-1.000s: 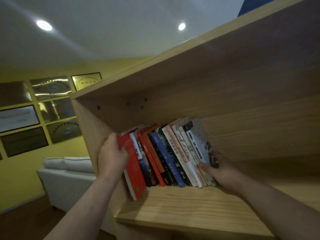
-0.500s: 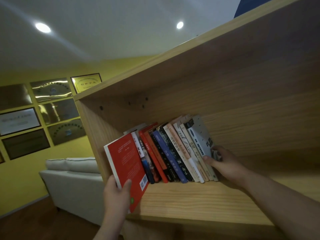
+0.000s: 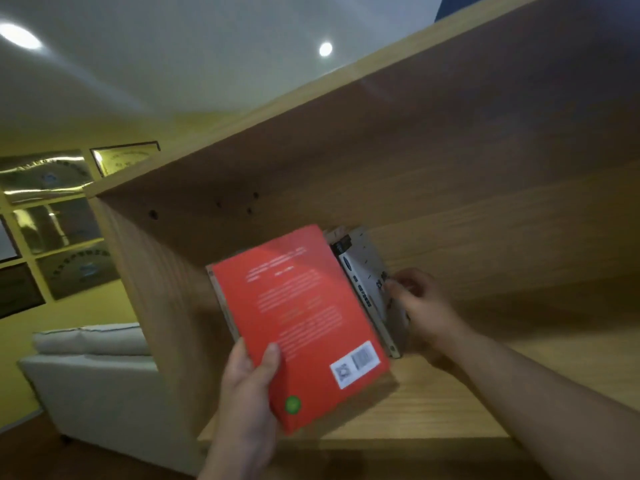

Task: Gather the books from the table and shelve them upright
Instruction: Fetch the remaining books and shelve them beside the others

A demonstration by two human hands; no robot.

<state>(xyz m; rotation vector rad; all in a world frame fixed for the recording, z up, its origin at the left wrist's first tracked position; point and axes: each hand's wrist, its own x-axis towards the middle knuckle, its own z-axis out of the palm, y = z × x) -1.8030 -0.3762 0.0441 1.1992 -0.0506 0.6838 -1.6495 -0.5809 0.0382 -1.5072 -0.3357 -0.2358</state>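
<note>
In the head view the left hand (image 3: 247,386) grips the tilted red book (image 3: 301,323) by its lower corner, thumb on the cover, over the wooden shelf (image 3: 433,407), while the right hand's (image 3: 424,306) bent fingers touch the grey-white book (image 3: 369,268) standing there, though the blur hides whether they grip it.

Left hand (image 3: 247,382) grips red book (image 3: 301,320); right hand (image 3: 420,304) braces shelved books (image 3: 367,282).

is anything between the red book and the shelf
The left hand holds the red book out in front of the shelf. The right hand, against the grey end book, takes the slot beside it; nothing else visible blocks.
</note>
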